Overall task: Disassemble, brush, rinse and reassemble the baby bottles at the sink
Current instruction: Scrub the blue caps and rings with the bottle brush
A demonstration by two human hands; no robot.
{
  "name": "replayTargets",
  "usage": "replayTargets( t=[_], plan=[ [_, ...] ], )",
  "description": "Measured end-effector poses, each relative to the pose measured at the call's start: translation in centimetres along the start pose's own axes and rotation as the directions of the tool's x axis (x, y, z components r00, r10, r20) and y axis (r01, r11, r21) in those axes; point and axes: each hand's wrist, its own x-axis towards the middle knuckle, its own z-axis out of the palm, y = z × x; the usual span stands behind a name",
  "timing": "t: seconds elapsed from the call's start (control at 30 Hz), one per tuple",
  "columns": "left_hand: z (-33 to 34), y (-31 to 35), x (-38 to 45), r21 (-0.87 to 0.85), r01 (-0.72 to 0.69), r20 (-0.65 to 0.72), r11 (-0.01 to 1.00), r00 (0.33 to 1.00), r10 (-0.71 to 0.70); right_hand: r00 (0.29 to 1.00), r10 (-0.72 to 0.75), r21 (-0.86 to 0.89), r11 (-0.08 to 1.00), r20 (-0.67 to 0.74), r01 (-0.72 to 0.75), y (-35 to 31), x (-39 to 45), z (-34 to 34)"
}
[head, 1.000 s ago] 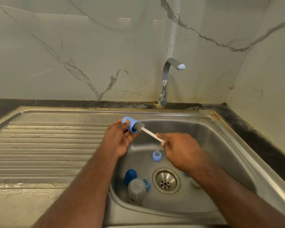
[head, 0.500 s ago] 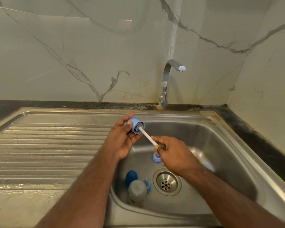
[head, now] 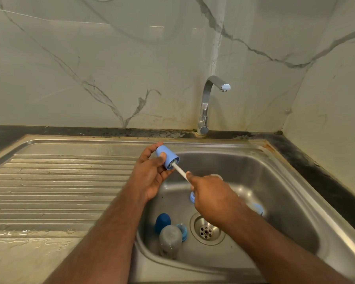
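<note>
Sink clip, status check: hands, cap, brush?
Left hand grips light-blue cap. Right hand holds brush, bristles inside cap. Tap off, nothing blocking.

Soft, even light fills the scene, with glare on the marble wall (head: 131,27) and sink basin (head: 244,193). Wide-angle bending curves the edges. The right hand (head: 213,193) is slightly motion-blurred.

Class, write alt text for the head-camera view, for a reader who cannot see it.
Over a steel sink, the left hand holds a light blue bottle cap while the right hand works a white brush inside it. More bottle parts lie near the drain.
</note>
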Motion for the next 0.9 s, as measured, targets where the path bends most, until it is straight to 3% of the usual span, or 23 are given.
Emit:
replayTargets(
  t=[0.13,0.23,0.33,0.43,0.53,0.63,0.73,0.8,0.9],
  plan=[
    [0.2,-0.1,-0.2,0.022,-0.015,0.030,1.000,0.999,0.014,0.996,0.011,0.250,0.968,-0.090,0.011,1.6,-0.4,-0.5],
    [0.3,-0.2,-0.2,0.064,-0.040,0.051,0.997,0.998,0.037,0.989,0.046,0.112,0.993,-0.140,-0.031,1.5,-0.1,0.2],
    [0.3,-0.3,-0.2,0.075,-0.061,0.056,0.995,0.997,0.057,0.994,0.044,0.046,0.998,-0.101,-0.040,0.8,0.4,0.8],
    [0.1,-0.2,-0.2,0.068,-0.056,0.041,0.996,0.998,0.053,1.000,0.014,0.254,0.967,0.000,-0.014,1.2,0.1,0.0],
    [0.1,-0.2,-0.1,0.014,-0.044,0.045,0.999,0.998,0.044,0.996,0.044,0.381,0.925,-0.078,-0.011,2.0,-0.2,-0.8],
    [0.3,-0.3,0.0,0.006,-0.033,0.056,0.999,0.998,0.033,0.988,0.067,0.256,0.966,-0.142,-0.028,1.4,-0.2,-0.6],
    [0.2,-0.2,-0.1,-0.008,-0.015,0.056,1.000,0.998,0.015,0.997,0.016,0.093,0.996,-0.070,-0.009,0.5,0.0,-0.3],
    [0.1,-0.1,-0.1,-0.014,-0.002,0.041,1.000,0.999,0.003,0.999,-0.003,0.140,0.990,-0.040,0.008,0.8,0.1,-0.6],
    [0.3,-0.1,-0.1,-0.097,0.025,0.025,0.995,0.999,-0.023,0.988,0.001,0.231,0.972,-0.152,0.034,1.5,-0.1,-0.6]
  ],
)
